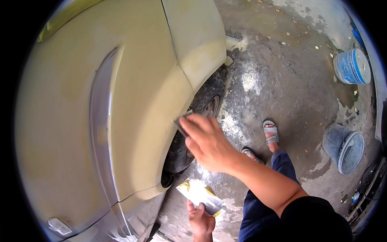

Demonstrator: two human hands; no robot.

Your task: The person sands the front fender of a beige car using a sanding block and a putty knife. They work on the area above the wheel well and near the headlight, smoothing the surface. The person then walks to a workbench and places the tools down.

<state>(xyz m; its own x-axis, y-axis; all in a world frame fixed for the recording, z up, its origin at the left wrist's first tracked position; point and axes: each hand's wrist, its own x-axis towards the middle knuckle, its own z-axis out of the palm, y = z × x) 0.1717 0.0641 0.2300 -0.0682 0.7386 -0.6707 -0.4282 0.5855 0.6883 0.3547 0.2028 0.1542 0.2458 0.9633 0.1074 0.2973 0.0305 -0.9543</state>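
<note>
My right hand [207,139] grips a small dark spreader [181,126], its edge at the rim of the wheel arch on the car fender [149,117]. Pale yellow paste shows near that edge. The fingers hide most of the spreader. Lower down, my left hand [200,221] pinches a flat, shiny rectangular plate [200,192] between thumb and fingers. Yellow paste clings to the plate's corners and edges. Behind my right hand, the black tyre [177,155] sits partly covered inside the arch. The fender is coated in dull yellow-beige with patchy areas.
A grey body-side strip [100,109] curves along the car panel, with a small lamp [59,226] at lower left. At right on the wet, stained concrete floor [282,80] stand a blue-and-white bucket [350,66] and a grey bucket [340,147]. My sandalled feet are beside the wheel.
</note>
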